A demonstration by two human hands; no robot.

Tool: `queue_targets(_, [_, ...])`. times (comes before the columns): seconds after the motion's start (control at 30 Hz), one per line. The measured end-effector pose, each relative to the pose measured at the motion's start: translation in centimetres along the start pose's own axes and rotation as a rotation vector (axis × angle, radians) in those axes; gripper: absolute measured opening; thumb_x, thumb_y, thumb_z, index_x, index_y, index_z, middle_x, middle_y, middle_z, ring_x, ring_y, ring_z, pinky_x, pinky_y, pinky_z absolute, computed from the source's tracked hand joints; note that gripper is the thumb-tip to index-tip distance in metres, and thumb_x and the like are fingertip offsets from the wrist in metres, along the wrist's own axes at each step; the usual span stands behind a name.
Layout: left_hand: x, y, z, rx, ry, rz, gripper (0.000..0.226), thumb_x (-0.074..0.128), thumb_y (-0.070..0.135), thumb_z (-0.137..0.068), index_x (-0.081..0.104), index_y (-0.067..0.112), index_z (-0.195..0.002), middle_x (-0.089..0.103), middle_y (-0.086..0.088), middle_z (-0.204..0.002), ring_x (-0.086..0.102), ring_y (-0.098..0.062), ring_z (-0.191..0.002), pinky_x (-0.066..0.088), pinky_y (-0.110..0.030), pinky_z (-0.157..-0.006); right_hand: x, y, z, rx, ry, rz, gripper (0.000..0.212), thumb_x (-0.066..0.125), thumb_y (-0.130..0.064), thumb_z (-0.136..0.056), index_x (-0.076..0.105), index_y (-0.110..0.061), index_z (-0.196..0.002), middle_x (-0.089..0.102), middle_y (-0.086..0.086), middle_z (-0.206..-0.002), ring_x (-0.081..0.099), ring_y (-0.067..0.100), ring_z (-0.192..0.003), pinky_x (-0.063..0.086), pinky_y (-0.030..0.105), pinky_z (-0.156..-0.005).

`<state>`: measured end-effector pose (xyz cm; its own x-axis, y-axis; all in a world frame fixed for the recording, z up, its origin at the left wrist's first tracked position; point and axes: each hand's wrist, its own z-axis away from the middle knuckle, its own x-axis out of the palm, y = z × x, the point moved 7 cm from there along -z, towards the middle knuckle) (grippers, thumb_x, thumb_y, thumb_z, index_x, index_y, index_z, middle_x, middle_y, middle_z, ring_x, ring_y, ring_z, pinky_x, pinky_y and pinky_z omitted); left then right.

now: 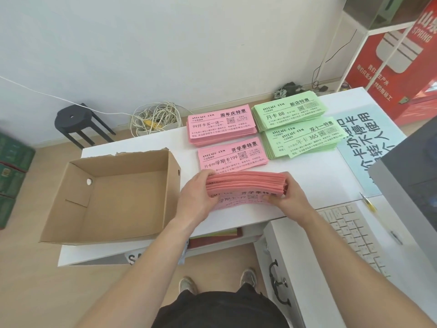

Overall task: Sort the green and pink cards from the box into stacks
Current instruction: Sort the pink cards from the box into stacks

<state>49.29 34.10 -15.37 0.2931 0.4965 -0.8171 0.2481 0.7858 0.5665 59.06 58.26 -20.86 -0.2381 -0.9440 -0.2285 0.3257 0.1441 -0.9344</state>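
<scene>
A thick bundle of pink cards (246, 184) stands tilted on its long edge near the table's front. My left hand (197, 197) grips its left end and my right hand (287, 197) grips its right end. Behind it lie two pink stacks, one close (233, 156) and one farther back (221, 125). To their right lie two green stacks, the far one (289, 111) and the near one (303, 138) with its top cards skewed. The open cardboard box (113, 197) stands at the left, and its inside shows no cards.
A white keyboard (352, 235) and a grey monitor (409, 200) fill the right side. A pale blue printed sheet (369, 143) lies beside the green stacks. Yellow-handled scissors (367, 201) lie near the keyboard. On the floor behind are a coil of cable (155, 121) and a black stool (75, 121).
</scene>
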Motion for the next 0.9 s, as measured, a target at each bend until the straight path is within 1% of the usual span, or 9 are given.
queue_targets(0.1, [0.6,-1.7,1.2,-0.164,0.06,0.289,0.076,0.084,0.016,-0.073,0.045,0.03,-0.136,0.055,0.015,-0.121,0.055,-0.006,-0.11,0.044,-0.023,-0.092,-0.1,0.1,-0.2,0.012,-0.013,-0.008,0.052,0.086,-0.009,-0.078,0.056,-0.021,-0.118,0.07,-0.003,-0.109,0.061,0.008,-0.105,0.05,0.024,-0.087])
queue_targets(0.17, [1.6,-3.1,2.0,-0.323,0.046,0.535,0.069,0.08,0.007,-0.075,0.045,0.033,-0.129,0.061,0.015,-0.114,0.061,-0.011,-0.109,0.047,-0.02,-0.082,-0.1,0.1,-0.3,0.019,-0.018,-0.008,0.052,0.087,-0.009,-0.077,0.056,-0.022,-0.117,0.07,-0.003,-0.109,0.061,0.0,-0.101,0.049,0.024,-0.087])
queue_targets(0.23, [2.7,-3.9,2.3,-0.396,0.01,0.643,0.061,0.073,0.0,-0.079,0.048,0.032,-0.125,0.064,0.011,-0.112,0.062,-0.013,-0.111,0.046,-0.016,-0.076,-0.1,0.2,-0.2,0.027,-0.008,0.002,0.053,0.087,-0.007,-0.076,0.056,-0.022,-0.116,0.069,-0.003,-0.108,0.061,-0.006,-0.096,0.049,0.024,-0.086])
queue_targets(0.4, [4.1,-4.0,1.7,-0.446,0.01,0.691,0.059,0.069,0.0,-0.083,0.039,0.029,-0.125,0.063,0.005,-0.114,0.06,-0.012,-0.109,0.044,-0.021,-0.078,0.5,0.2,-0.1,0.017,0.046,-0.046,0.054,0.081,0.002,-0.071,0.053,-0.017,-0.112,0.07,0.001,-0.102,0.067,0.003,-0.091,0.053,0.028,-0.08])
queue_targets(0.53, [5.0,-3.9,1.2,-0.425,-0.004,0.71,0.077,0.062,-0.009,-0.082,0.03,0.035,-0.137,0.06,0.005,-0.12,0.058,-0.008,-0.111,0.048,-0.03,-0.093,1.7,0.9,-0.1,0.002,0.084,-0.136,0.058,0.074,0.009,-0.074,0.053,-0.021,-0.118,0.07,0.0,-0.11,0.068,0.011,-0.105,0.057,0.036,-0.09])
queue_targets(0.6, [5.1,-3.7,1.0,-0.419,0.008,0.693,0.072,0.063,-0.01,-0.08,0.04,0.03,-0.136,0.064,0.009,-0.115,0.06,-0.007,-0.11,0.05,-0.033,-0.096,1.7,1.0,-0.2,0.0,0.082,-0.147,0.059,0.071,0.013,-0.076,0.054,-0.021,-0.121,0.07,-0.001,-0.112,0.067,0.011,-0.107,0.056,0.036,-0.091])
queue_targets(0.67, [4.9,-3.8,0.7,-0.437,0.039,0.684,0.06,0.065,-0.009,-0.079,0.05,0.025,-0.126,0.066,0.009,-0.109,0.061,-0.007,-0.106,0.051,-0.029,-0.092,1.4,1.2,-0.3,-0.006,0.058,-0.135,0.057,0.074,0.011,-0.078,0.055,-0.019,-0.122,0.07,0.001,-0.113,0.068,0.014,-0.108,0.056,0.036,-0.091])
queue_targets(0.77, [4.6,-3.8,0.6,-0.43,0.053,0.677,0.056,0.071,-0.005,-0.078,0.051,0.026,-0.12,0.068,0.01,-0.106,0.062,-0.002,-0.101,0.048,-0.02,-0.084,1.0,1.3,0.1,-0.027,0.049,-0.118,0.056,0.078,0.006,-0.08,0.056,-0.015,-0.127,0.071,0.0,-0.115,0.067,0.013,-0.11,0.057,0.03,-0.09])
queue_targets(0.9, [3.9,-3.6,0.5,-0.387,0.025,0.563,0.049,0.071,0.003,-0.079,0.051,0.029,-0.115,0.066,0.015,-0.104,0.062,-0.002,-0.099,0.048,-0.025,-0.085,0.7,0.6,0.4,0.024,0.109,-0.099,0.05,0.078,0.003,-0.08,0.059,-0.022,-0.12,0.072,-0.006,-0.106,0.069,0.0,-0.096,0.056,0.018,-0.076])
